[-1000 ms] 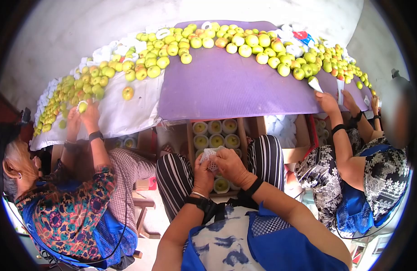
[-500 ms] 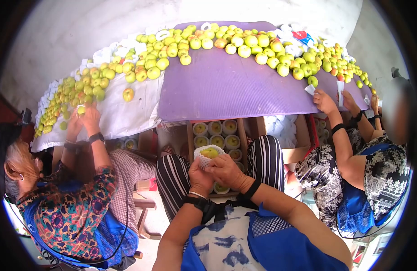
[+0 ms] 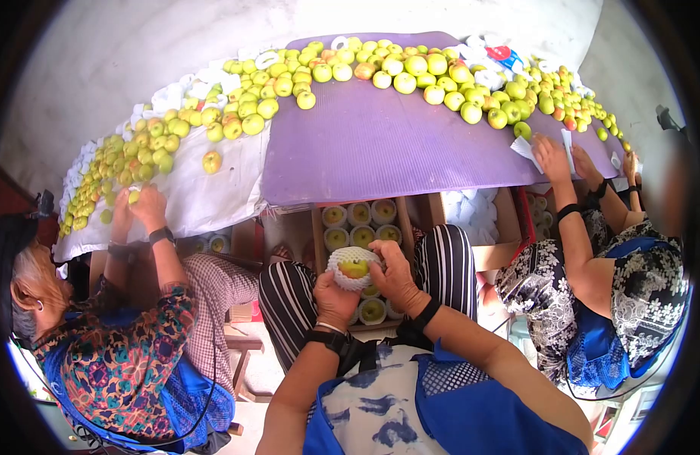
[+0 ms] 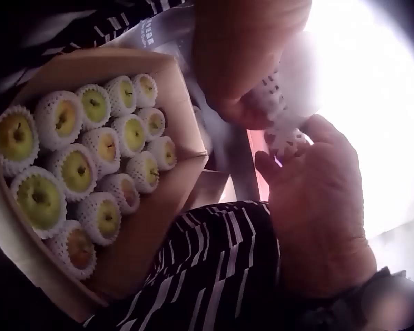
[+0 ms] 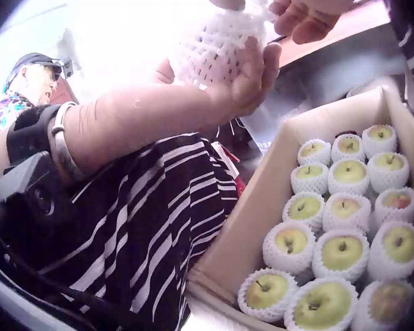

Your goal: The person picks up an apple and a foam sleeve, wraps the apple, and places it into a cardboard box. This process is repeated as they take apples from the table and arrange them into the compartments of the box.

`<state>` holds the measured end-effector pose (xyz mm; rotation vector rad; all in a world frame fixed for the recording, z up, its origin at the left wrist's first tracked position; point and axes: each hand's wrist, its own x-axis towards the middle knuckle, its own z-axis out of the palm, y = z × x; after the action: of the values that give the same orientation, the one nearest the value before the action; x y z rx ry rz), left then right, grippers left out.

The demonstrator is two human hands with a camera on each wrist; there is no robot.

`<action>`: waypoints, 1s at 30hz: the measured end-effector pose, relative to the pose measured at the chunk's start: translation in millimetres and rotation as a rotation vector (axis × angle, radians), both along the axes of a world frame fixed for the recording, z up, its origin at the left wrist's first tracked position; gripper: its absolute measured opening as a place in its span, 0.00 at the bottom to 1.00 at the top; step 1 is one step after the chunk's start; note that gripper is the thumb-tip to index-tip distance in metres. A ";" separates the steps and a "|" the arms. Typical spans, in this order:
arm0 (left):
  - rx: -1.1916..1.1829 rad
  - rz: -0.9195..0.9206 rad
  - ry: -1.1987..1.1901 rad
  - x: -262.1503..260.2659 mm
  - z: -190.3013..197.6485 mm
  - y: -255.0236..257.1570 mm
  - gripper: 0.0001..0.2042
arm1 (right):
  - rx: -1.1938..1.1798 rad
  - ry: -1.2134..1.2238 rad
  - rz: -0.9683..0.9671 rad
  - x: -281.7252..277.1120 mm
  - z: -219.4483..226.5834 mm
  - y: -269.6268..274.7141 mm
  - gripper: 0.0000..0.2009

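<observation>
My left hand [image 3: 336, 302] cups a green-yellow apple [image 3: 355, 269] with a reddish patch, sitting in a white foam net [image 3: 341, 265]. At the net's right rim, my right hand [image 3: 397, 277] pinches the edge between thumb and fingers. Seen from the right wrist, the netted underside rests in the left hand [image 5: 248, 79], while the right hand [image 5: 310, 17] is at the top edge. In the left wrist view, bright glare washes out part of the foam net. Below both hands stands a cardboard box [image 5: 224, 258] holding rows of netted apples [image 5: 341, 252].
Loose apples [image 3: 411, 64] line the back of a table covered by a purple mat [image 3: 380, 144] and a white sheet [image 3: 191, 182]. People sit on both sides, their hands [image 3: 149, 206] over the table. An open carton [image 3: 479, 220] of white foam pieces stands right of my knee.
The foam net has gone from bunched in both hands to spread around the apple. My right hand has shifted up to the net's right rim. The neighbour's hand at right has moved slightly.
</observation>
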<state>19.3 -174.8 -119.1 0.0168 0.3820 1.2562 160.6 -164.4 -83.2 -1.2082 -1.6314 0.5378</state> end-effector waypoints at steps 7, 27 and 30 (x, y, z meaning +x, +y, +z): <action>0.016 -0.090 0.101 7.0 -1.2 -0.2 0.22 | 0.082 -0.085 0.041 8.1 3.1 4.6 0.11; -0.133 0.005 0.148 12.1 7.0 2.7 0.21 | -0.994 0.936 0.359 23.7 -19.9 12.4 0.08; -0.130 0.008 0.157 8.5 -3.0 4.2 0.22 | -1.007 1.038 0.436 21.3 -17.4 12.5 0.08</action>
<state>27.8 -170.7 -122.1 0.0027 0.5993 1.2395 182.0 -152.0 -100.5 -0.8895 -0.6392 2.0250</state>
